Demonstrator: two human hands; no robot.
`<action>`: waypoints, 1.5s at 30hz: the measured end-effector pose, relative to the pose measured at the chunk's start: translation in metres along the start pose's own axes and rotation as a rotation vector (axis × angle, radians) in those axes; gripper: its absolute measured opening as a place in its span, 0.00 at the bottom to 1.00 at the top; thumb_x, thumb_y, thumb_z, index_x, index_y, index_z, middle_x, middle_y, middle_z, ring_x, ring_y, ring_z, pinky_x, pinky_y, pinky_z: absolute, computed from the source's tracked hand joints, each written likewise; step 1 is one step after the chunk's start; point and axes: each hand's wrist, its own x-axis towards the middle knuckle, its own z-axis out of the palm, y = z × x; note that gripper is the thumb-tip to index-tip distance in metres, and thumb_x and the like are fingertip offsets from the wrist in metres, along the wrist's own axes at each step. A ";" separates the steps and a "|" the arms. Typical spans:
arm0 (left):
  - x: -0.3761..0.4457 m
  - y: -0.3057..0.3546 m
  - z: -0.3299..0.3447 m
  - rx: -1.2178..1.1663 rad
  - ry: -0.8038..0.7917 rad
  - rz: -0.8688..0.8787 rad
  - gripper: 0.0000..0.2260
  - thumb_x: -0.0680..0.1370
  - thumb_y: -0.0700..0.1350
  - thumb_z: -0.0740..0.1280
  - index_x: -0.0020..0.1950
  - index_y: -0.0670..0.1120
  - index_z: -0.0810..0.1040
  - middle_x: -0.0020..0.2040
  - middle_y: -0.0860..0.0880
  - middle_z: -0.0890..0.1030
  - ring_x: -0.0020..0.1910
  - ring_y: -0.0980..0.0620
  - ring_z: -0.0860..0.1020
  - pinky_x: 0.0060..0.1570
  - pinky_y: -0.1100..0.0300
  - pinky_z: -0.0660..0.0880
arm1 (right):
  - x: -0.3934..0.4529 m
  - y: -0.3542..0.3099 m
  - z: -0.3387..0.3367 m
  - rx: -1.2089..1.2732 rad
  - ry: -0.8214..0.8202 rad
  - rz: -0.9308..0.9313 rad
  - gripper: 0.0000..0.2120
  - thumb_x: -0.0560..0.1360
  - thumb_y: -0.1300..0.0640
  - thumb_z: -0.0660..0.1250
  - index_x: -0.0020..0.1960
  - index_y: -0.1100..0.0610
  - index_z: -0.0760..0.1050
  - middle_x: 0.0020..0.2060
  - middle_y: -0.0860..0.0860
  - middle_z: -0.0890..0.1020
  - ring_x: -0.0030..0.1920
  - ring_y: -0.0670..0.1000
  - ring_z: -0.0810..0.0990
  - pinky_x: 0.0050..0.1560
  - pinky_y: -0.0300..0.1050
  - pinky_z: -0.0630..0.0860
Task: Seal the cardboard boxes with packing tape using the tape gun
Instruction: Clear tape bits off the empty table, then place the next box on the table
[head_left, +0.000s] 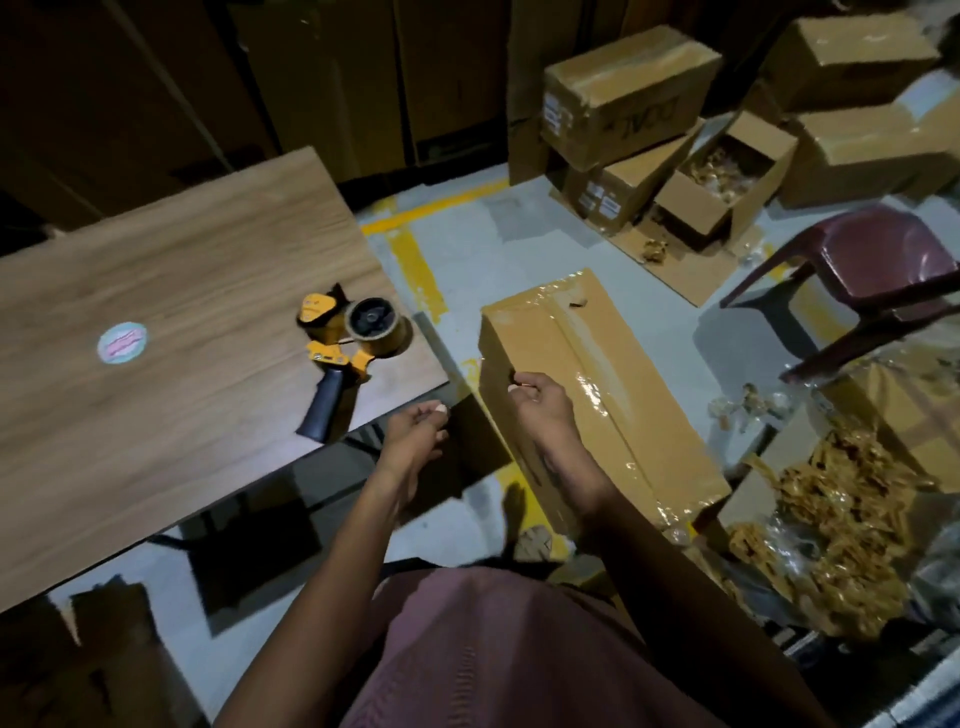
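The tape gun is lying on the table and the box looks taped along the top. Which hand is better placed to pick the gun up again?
Probably the left hand: it hangs free beside the table edge, near the tape gun. The right hand grips the taped box.

The long cardboard box (597, 384) stands closed under the right hand (540, 402), with shiny clear tape along its top seam and over both ends. The yellow tape gun (345, 345) lies on its side, just beyond the left hand (415, 434), its black handle pointing toward that hand.
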 end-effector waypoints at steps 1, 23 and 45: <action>-0.004 0.001 -0.017 -0.024 0.016 0.032 0.03 0.83 0.44 0.66 0.55 0.48 0.78 0.42 0.49 0.79 0.38 0.54 0.76 0.39 0.60 0.72 | -0.006 -0.008 0.016 -0.010 -0.009 -0.028 0.12 0.80 0.58 0.69 0.63 0.55 0.80 0.56 0.56 0.86 0.58 0.56 0.84 0.63 0.48 0.78; -0.108 -0.042 -0.404 -0.478 0.920 0.249 0.08 0.83 0.46 0.67 0.61 0.47 0.80 0.55 0.47 0.83 0.53 0.50 0.83 0.51 0.56 0.77 | -0.161 -0.171 0.400 -0.257 -0.819 -0.587 0.08 0.80 0.56 0.66 0.55 0.45 0.80 0.51 0.52 0.86 0.48 0.52 0.86 0.51 0.48 0.79; -0.183 -0.258 -0.713 -0.650 1.364 -0.088 0.04 0.78 0.46 0.70 0.43 0.50 0.83 0.51 0.44 0.86 0.50 0.45 0.84 0.54 0.47 0.80 | -0.372 -0.092 0.709 -0.715 -1.252 -0.437 0.11 0.80 0.56 0.66 0.62 0.52 0.77 0.54 0.53 0.82 0.46 0.54 0.83 0.44 0.50 0.78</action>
